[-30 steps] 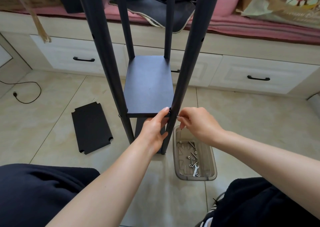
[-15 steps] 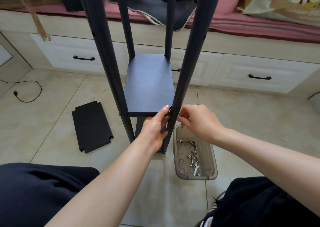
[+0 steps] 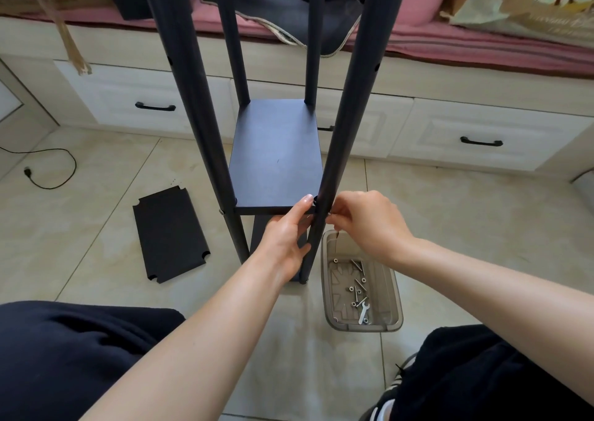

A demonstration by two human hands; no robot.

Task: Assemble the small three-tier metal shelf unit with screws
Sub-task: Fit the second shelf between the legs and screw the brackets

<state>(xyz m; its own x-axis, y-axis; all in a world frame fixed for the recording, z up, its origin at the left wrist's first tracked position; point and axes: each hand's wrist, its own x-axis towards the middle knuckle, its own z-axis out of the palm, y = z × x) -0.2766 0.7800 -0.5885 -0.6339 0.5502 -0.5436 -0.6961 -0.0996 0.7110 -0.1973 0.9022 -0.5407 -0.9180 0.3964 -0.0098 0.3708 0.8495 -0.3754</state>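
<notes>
**Both hands at the front right corner of the shelf**

The clear plastic tray stands on the tiled floor, just right of the shelf unit, with loose silver screws and nuts and a small flat silver wrench inside. The dark, matte metal shelf unit stands upright on the floor. The left hand grips its front right round pole below the mounted rectangular shelf board. The right hand has curled fingertips pinching at the pole joint; what it holds is hidden. A loose black shelf panel lies flat, left.
</notes>
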